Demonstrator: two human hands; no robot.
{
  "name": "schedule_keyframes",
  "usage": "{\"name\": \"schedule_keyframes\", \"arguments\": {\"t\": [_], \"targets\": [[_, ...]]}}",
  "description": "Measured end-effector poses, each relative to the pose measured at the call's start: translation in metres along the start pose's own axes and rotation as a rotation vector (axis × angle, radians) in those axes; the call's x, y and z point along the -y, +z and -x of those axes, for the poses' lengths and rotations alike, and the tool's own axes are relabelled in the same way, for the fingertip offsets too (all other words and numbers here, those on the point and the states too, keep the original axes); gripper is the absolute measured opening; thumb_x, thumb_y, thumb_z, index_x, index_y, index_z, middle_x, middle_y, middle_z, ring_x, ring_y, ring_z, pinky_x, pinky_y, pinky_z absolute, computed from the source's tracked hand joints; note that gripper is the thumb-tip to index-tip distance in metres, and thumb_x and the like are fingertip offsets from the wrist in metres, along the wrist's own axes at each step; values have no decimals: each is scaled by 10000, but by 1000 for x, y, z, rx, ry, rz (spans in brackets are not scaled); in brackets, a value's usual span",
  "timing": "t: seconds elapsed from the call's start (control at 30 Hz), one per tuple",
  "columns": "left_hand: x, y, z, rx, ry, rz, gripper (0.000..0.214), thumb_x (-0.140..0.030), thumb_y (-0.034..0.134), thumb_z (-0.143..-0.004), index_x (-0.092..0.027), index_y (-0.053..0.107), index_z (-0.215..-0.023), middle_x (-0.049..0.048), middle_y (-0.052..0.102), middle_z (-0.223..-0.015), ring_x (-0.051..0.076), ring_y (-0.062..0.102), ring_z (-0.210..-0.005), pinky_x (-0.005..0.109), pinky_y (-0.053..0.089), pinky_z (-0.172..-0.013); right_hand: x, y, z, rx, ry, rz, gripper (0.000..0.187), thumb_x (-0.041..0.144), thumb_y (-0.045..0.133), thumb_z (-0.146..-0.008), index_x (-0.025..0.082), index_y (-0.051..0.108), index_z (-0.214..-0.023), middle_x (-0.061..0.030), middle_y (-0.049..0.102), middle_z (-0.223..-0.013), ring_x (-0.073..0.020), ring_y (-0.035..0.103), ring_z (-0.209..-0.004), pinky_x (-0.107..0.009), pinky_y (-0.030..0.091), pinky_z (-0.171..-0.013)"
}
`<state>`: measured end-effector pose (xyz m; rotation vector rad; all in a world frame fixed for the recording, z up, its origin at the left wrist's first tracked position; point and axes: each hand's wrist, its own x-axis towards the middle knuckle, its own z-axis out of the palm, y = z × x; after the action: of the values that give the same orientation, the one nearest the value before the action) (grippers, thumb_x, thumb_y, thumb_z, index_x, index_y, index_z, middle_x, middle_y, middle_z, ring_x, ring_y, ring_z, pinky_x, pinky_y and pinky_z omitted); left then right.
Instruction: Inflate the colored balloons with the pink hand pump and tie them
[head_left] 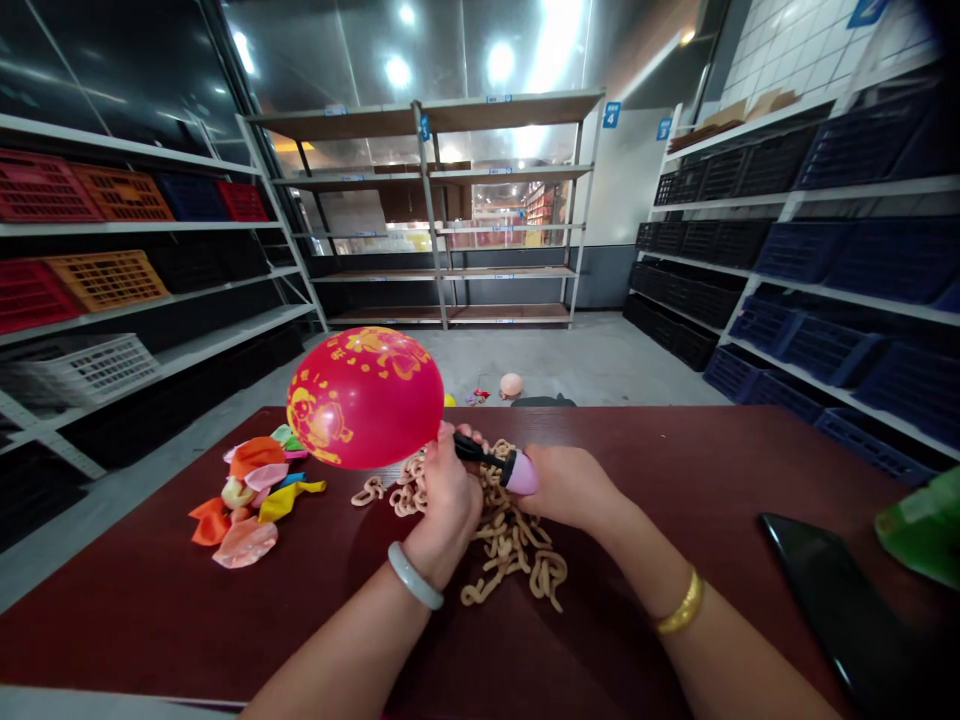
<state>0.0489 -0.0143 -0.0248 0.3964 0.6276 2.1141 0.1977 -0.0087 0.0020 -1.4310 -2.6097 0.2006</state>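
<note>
An inflated red balloon (365, 397) with yellow print hovers over the dark red table (675, 470). My left hand (448, 497) is closed around the balloon's neck, pinching it onto the black nozzle of a small pink hand pump (517, 470). My right hand (566, 485) is wrapped round the pump's pink body. Under both hands lies a heap of beige chain-like links (517, 550).
A pile of limp balloons (251, 495) in orange, pink and yellow lies to the left. A black phone (832, 590) and a green packet (926, 525) sit at the right. Shelving with crates lines both sides. A small balloon (511, 384) lies on the floor.
</note>
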Motion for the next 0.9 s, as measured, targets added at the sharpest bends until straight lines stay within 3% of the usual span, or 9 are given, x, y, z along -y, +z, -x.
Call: {"name": "schedule_keyframes", "arguments": {"t": [0.13, 0.3, 0.5, 0.7, 0.9], "targets": [[11, 3, 10, 10, 0, 3, 309, -305, 750, -739, -197, 472, -817, -28, 531, -669, 111, 539, -586, 252, 460, -596, 2, 1, 0, -18, 8, -10, 387, 414, 634, -675, 237, 589, -1015, -36, 714, -854, -261, 678, -783, -294, 367, -581], [9, 4, 8, 10, -21, -1, 326, -374, 734, -758, -196, 464, -799, -27, 531, -657, 118, 538, -571, 271, 472, -588, 1, 0, -1, -18, 20, 0, 383, 428, 620, -706, 230, 576, -1030, -47, 709, -859, -259, 676, -788, -297, 374, -607], [-26, 4, -15, 15, 72, 4, 236, -265, 704, -764, -189, 484, -807, -17, 540, -679, 130, 554, -588, 268, 458, -567, -1, 2, -7, -51, 6, 49, 332, 487, 559, -809, 220, 556, -1006, -63, 701, -914, -262, 676, -833, -312, 399, -653], [-67, -11, -50, -37, 196, 45, 161, -270, 605, -834, -199, 464, -800, -25, 508, -650, 131, 542, -560, 262, 431, -535, -11, 13, -14, -112, 4, 116, 307, 470, 556, -840, 211, 530, -1002, -75, 691, -989, -257, 667, -904, -314, 407, -692], [-61, -11, -47, -52, 218, 57, 204, -310, 612, -842, -200, 448, -787, -33, 502, -646, 113, 536, -544, 242, 417, -536, -12, 17, -14, -145, -1, 150, 320, 424, 603, -816, 202, 521, -1030, -83, 681, -1029, -257, 656, -941, -310, 415, -723]]}}
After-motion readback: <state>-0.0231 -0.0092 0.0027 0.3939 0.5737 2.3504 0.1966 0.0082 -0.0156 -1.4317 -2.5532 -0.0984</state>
